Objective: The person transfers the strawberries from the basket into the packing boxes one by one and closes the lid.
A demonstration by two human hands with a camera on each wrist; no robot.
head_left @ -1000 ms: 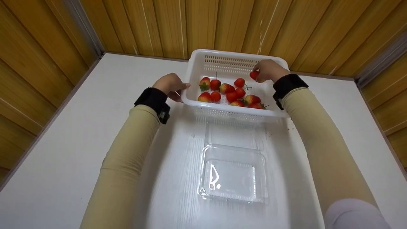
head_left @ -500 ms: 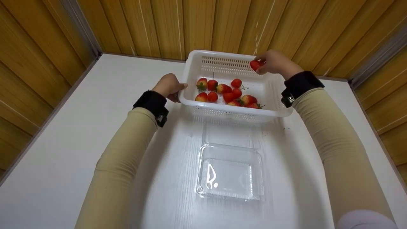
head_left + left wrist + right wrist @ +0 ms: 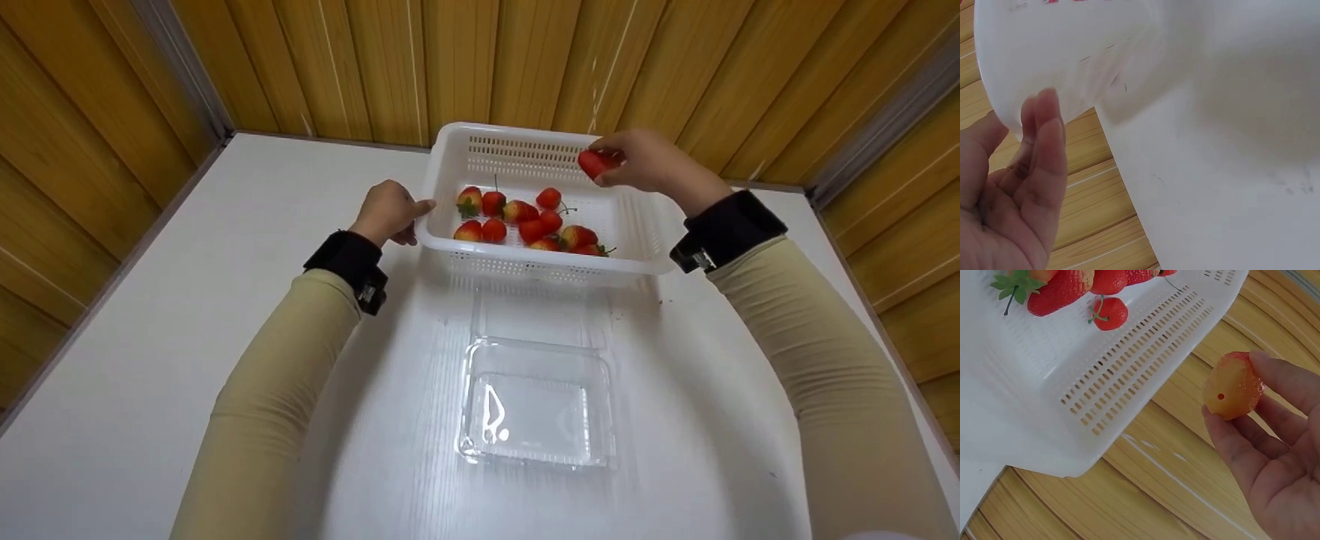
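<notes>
**One strawberry lifted over the basket's far corner**

The right hand pinches a strawberry between thumb and fingertips, holding it above the far right corner of the white slotted basket; the right wrist view shows its pale underside with a small hole. The left hand rests at the basket's left rim, fingers loosely bent against the plastic, thumb touching the edge. Inside the basket a cluster of red strawberries lies towards the left and middle. Nearer the person, an open clear plastic clamshell box sits on the white table.
</notes>
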